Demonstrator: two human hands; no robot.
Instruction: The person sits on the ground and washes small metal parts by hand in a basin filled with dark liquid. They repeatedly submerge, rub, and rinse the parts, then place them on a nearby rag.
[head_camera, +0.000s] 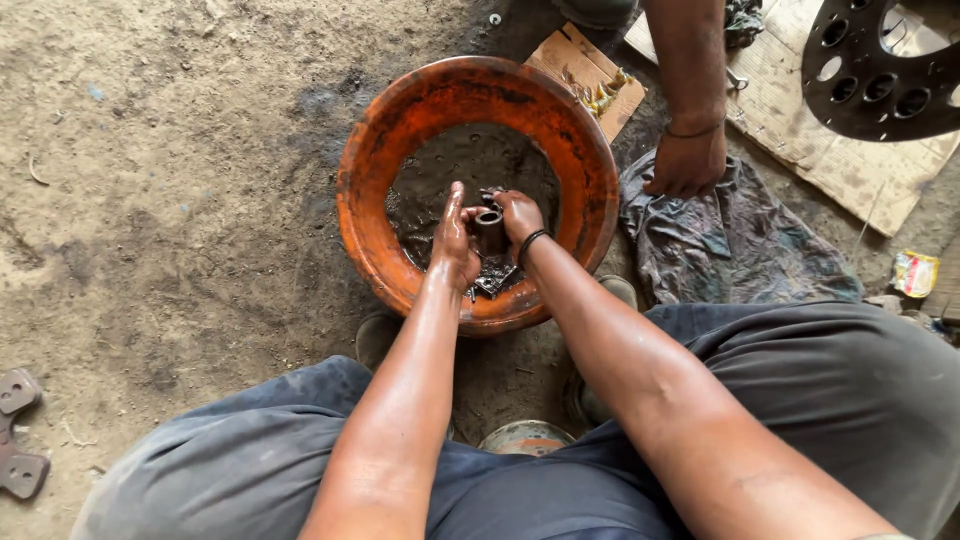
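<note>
Both my hands are over an orange basin (372, 150) that holds dark oily liquid. Between them stands a short dark metal sleeve (490, 230), a hollow cylinder, upright with its open end up. My left hand (453, 240) presses flat against its left side. My right hand (520, 218), with a black band on the wrist, grips it from the right. More dark greasy metal parts (495, 274) lie just under the sleeve near the basin's front rim. My hands are wet with oil.
Another person's hand (686, 160) rests on a dirty grey cloth (735, 245) right of the basin. Cardboard (860, 165) carries a round perforated metal disc (880, 70). A small cardboard box (590, 75) lies behind the basin. A metal bracket (18, 435) sits far left on the dirt floor.
</note>
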